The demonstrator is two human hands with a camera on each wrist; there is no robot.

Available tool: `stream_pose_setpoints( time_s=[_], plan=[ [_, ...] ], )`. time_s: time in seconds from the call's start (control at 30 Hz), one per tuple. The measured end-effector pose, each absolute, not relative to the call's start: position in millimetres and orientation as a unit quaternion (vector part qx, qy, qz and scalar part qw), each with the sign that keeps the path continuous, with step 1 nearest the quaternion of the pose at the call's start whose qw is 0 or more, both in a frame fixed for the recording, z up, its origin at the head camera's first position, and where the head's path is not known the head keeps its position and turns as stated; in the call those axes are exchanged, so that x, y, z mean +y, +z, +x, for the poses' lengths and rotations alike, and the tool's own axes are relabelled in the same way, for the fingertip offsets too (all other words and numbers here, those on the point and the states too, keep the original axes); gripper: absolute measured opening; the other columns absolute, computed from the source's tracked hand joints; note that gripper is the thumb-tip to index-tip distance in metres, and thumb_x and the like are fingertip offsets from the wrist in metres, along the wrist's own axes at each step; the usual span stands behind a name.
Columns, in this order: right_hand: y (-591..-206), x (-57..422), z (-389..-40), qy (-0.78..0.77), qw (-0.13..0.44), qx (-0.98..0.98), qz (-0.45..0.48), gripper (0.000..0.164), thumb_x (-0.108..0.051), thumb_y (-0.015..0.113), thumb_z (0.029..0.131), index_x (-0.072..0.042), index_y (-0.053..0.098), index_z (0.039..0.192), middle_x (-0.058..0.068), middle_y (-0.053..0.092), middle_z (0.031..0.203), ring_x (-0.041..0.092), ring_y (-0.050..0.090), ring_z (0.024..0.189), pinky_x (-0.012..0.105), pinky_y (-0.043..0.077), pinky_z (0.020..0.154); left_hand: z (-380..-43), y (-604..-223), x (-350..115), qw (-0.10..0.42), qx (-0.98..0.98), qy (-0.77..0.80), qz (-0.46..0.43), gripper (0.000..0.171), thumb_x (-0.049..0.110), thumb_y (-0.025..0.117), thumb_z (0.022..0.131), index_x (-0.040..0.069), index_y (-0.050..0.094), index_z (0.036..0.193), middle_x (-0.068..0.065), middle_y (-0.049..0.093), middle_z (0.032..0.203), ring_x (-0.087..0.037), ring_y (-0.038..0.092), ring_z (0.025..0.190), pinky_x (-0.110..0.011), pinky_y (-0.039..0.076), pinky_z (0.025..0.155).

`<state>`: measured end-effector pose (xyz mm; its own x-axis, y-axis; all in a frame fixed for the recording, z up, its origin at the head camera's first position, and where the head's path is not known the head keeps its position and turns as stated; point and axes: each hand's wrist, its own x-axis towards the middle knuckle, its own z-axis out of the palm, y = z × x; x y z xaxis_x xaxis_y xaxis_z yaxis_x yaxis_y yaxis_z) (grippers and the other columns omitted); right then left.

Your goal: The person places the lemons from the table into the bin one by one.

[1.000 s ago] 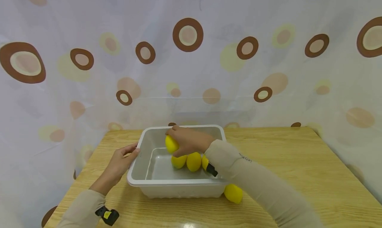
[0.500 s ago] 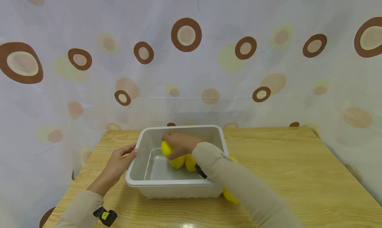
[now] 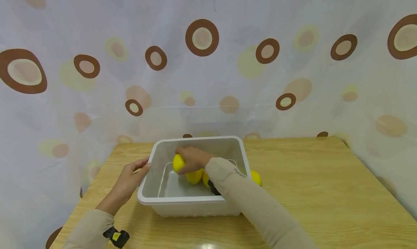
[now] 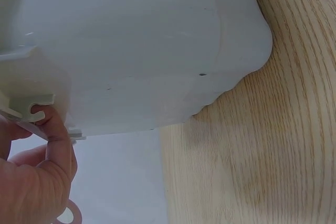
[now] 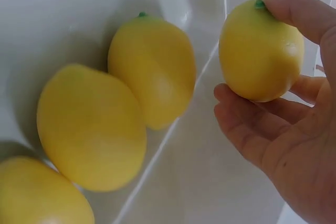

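My right hand (image 3: 195, 159) reaches into a white plastic bin (image 3: 192, 199) and grips a yellow lemon (image 5: 261, 51) with a green stem tip between thumb and fingers. Beside it, on the bin's floor, lie several more lemons in a row; the nearest one (image 5: 152, 72) sits just left of the held lemon in the right wrist view. My sleeve covers part of that row in the head view. My left hand (image 3: 128, 178) pinches the bin's left rim, with curled fingers (image 4: 56, 142) hooked under the edge in the left wrist view.
Another lemon (image 3: 256, 177) lies on the wooden table (image 3: 309, 191) just outside the bin's right side. A patterned curtain (image 3: 208, 79) hangs right behind the table's back edge.
My right hand has moved left and lower inside the bin with the lemon in its grip. My left hand stays on the rim.
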<state>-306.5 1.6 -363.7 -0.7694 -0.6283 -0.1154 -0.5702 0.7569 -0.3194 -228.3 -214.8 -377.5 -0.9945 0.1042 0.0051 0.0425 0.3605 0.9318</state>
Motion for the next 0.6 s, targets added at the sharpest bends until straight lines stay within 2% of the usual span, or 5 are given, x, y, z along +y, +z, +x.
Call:
stream_pose_setpoints(
  time_s=[0.6],
  plan=[
    [-377.2, 5.6, -312.0, -0.19, 0.138, 0.921, -0.312, 0.056, -0.04, 0.068, 0.074, -0.018, 0.045, 0.12, -0.003, 0.054, 0.103, 0.013, 0.049, 0.088, 0.025, 0.041, 0.077, -229.0, -379.1, -214.5, 0.022, 0.82, 0.57, 0.053, 0.052, 0.03, 0.049, 0.091, 0.002, 0.038, 0.133, -0.021, 0.042, 0.125, -0.028, 0.056, 0.099, -0.03, 0.051, 0.07]
  ],
)
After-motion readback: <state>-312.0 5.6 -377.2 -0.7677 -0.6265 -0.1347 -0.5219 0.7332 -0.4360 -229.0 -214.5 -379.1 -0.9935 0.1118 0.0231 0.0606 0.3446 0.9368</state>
